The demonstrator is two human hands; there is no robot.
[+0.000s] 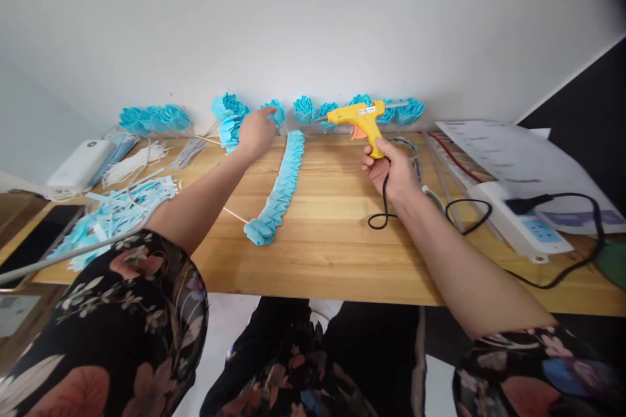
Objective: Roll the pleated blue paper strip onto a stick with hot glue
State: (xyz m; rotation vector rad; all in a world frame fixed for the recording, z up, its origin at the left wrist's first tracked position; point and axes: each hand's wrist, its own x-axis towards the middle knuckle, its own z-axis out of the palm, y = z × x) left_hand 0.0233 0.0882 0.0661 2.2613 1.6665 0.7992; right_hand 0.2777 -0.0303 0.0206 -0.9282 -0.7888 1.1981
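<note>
My right hand (388, 171) grips a yellow hot glue gun (359, 115) by the lower end of its handle. The gun's nozzle points left, and its orange trigger is free of my fingers. My left hand (257, 132) reaches to the back of the table among blue flowers, one finger stretched out over a small blue flower (278, 112); its other fingers are mostly hidden. Just left of that hand is a larger blue flower (229, 116). Between my arms lies a pleated blue strip (283, 182), with a thin white stick (235, 214) at its near end.
More blue flowers (155, 118) line the wall. Cut blue strips (117, 212), white string-like pieces (134, 163), a white box-like device (81, 166) and a dark phone (42, 241) are left. On the right are a power strip (521, 218), cords and paper sheets (518, 163).
</note>
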